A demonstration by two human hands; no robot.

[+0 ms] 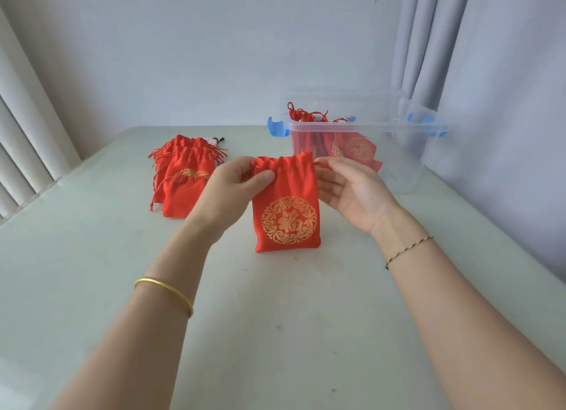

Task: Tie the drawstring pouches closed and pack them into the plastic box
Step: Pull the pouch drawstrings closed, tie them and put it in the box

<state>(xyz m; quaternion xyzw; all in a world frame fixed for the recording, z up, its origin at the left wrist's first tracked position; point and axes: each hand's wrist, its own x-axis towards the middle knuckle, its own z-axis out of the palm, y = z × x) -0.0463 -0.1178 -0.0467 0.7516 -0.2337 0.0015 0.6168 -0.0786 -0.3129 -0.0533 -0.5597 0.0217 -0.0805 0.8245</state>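
Observation:
A red drawstring pouch with a round gold emblem stands upright at the middle of the table. My left hand pinches its upper left corner between thumb and fingers. My right hand is at the pouch's upper right corner, palm up, fingertips on the red drawstring there; how firmly it holds the cord is unclear. A pile of red pouches lies at the back left. The clear plastic box with blue latches stands at the back right and holds several red pouches.
The pale table runs to a wall at the back. A grey curtain hangs at the right, close behind the box. Vertical blinds are at the left. A small pink and black item lies behind the pile.

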